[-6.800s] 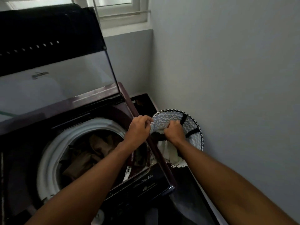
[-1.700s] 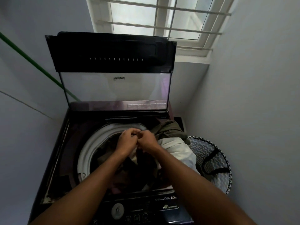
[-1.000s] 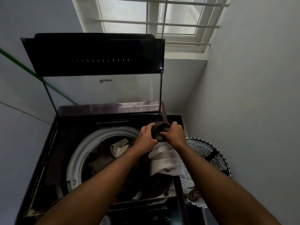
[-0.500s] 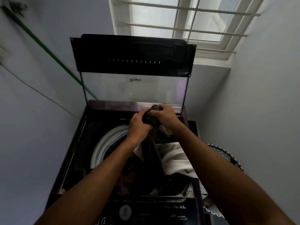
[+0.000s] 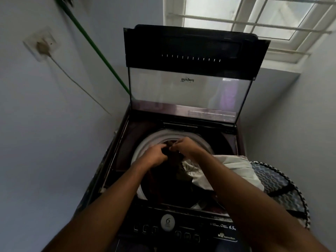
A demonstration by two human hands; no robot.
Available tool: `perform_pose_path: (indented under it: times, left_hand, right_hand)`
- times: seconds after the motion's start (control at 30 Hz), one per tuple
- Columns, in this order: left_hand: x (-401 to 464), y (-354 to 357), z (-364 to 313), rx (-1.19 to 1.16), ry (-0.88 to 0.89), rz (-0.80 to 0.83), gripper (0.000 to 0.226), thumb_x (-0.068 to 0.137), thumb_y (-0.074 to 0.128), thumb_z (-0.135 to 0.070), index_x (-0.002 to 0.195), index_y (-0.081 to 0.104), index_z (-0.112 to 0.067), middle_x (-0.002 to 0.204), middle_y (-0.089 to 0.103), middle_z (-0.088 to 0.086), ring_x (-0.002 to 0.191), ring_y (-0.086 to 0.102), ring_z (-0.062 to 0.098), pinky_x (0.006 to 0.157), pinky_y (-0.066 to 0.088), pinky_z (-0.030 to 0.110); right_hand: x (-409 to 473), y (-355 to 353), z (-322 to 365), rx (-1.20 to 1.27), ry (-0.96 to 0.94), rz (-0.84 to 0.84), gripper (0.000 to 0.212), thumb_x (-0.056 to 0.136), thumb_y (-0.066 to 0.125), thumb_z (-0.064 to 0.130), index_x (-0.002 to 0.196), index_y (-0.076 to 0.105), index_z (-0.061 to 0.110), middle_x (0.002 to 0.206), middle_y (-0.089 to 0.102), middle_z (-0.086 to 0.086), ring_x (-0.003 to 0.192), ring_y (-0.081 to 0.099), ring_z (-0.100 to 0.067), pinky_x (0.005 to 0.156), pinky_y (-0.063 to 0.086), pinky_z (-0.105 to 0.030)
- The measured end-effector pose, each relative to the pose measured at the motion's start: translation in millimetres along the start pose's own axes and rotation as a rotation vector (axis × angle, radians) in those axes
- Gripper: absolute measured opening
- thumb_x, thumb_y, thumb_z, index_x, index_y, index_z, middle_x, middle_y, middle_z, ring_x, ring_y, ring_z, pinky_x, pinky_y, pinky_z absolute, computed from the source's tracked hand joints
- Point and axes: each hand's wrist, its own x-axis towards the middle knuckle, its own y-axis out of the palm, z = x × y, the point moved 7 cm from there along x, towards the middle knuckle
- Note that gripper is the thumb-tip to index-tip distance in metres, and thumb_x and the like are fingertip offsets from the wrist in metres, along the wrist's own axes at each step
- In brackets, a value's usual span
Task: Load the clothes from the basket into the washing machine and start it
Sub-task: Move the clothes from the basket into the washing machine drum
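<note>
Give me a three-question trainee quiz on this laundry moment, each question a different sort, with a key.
1. True or false: the washer lid is closed.
2. The patterned basket stands on which side of the washing machine? A) left B) right C) behind
3. Fill in: the left hand and right hand grip a ____ garment above the drum.

Key: 1 false; 2 B; 3 dark
</note>
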Motion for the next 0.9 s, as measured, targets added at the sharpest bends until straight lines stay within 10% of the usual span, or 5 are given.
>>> perform_pose_path:
  times: [0.2, 0.5, 0.73, 0.9]
  left_hand:
    - [6, 9, -15, 0.063, -0.011, -0.025, 0.023, 0.075, 0.055, -0.029, 0.090, 0.069, -0.040, 0.121, 0.066, 0.001, 0.102, 0.065, 0.019, 0.095, 0.053, 0.037]
    - [12, 64, -116, -0.064, 0.257, 0.069, 0.044, 0.082, 0.041, -0.001, 0.099, 0.070, -0.030, 0.099, 0.068, -0.004, 0.098, 0.064, 0.016, 0.074, 0.046, 0.024]
    - [-5, 144, -179, 0.069, 0.502, 0.156, 0.044, 0.083, 0.066, -0.018, 0.126, 0.064, -0.024, 0.128, 0.053, 0.001, 0.118, 0.052, 0.016, 0.099, 0.038, 0.021]
    - [-12, 183, -197, 0.109, 0.568, 0.162, 0.048, 0.082, 0.070, -0.034, 0.128, 0.060, -0.042, 0.139, 0.041, -0.003, 0.127, 0.042, 0.019, 0.109, 0.036, 0.038]
  right_hand:
    - [-9, -30, -7, -0.048, -0.033, -0.093, 0.007, 0.089, 0.062, 0.007, 0.086, 0.068, 0.009, 0.078, 0.065, -0.015, 0.058, 0.057, -0.021, 0.048, 0.046, -0.029]
    - [-49, -134, -17, -0.048, -0.163, -0.343, 0.012, 0.087, 0.061, 0.004, 0.084, 0.070, 0.012, 0.062, 0.063, -0.002, 0.044, 0.055, -0.011, 0.041, 0.044, -0.025]
    - [-77, -202, -87, -0.273, -0.009, -0.610, 0.015, 0.076, 0.067, 0.015, 0.089, 0.074, 0.011, 0.097, 0.071, -0.009, 0.097, 0.065, -0.023, 0.086, 0.050, -0.031]
    - [-75, -223, -190, -0.039, 0.344, -0.643, 0.107, 0.059, 0.056, 0.088, 0.129, 0.056, 0.007, 0.129, 0.059, -0.015, 0.123, 0.052, -0.034, 0.103, 0.043, -0.045]
